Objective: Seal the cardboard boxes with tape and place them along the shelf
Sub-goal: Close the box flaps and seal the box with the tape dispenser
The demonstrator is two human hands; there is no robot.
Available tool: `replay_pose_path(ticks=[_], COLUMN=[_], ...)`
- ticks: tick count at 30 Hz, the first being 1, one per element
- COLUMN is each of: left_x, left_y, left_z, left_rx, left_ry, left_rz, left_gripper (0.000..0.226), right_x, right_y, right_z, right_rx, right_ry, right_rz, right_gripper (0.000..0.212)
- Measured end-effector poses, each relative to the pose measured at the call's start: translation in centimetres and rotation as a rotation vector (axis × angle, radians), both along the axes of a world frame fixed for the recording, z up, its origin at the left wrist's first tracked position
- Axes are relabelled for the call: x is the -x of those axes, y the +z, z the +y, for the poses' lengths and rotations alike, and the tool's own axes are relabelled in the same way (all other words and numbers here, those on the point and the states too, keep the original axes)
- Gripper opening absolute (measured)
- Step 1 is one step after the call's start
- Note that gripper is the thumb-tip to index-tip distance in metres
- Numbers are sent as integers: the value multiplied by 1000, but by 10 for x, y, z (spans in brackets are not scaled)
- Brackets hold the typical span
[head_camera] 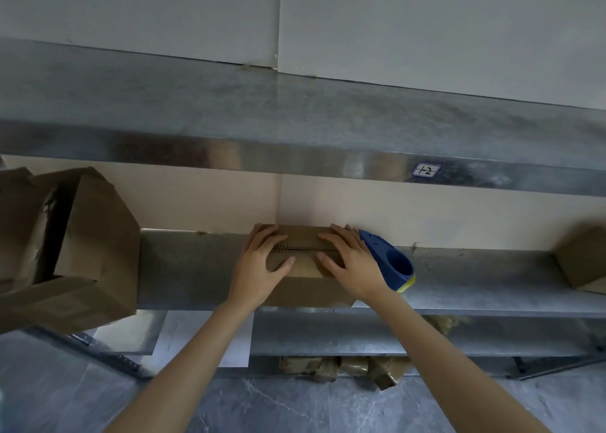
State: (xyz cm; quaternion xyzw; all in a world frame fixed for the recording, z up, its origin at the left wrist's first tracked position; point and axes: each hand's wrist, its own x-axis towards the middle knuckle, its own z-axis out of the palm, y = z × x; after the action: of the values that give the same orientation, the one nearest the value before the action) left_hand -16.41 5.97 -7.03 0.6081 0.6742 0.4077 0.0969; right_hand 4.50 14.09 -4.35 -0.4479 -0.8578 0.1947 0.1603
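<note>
Underlying left grip [262, 263], right grip [350, 265]: box [303, 237]

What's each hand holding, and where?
Nothing is gripped: the left hand and right hand lie flat on the top flaps of the cardboard box, either side of its centre seam.

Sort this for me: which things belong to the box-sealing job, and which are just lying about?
Job: cardboard box, left hand and right hand pressing its top, blue tape dispenser, shelf, boxes at left, box at right.
Lying about: white paper sheets, crumpled brown scraps below, label on upper shelf edge.
</note>
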Motion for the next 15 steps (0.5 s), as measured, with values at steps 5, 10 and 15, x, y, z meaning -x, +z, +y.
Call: replay_pose_path(ticks=[5, 10, 15], left_x=[-2, -5, -4], left_y=[-4, -6, -5], left_z=[-5, -6, -5], left_rx=[-26, -31, -18], left_ry=[9, 21, 27], left_rz=[-32, -32, -48], left_gripper=[42, 40, 39], right_x=[-33, -72, -81], right_y=[2, -17, -40], right_z=[14, 30, 41], right_rx=[37, 105, 196], right_ry=[-297, -392, -349], right_rz=[305, -5, -241], right_gripper=[35, 48, 60])
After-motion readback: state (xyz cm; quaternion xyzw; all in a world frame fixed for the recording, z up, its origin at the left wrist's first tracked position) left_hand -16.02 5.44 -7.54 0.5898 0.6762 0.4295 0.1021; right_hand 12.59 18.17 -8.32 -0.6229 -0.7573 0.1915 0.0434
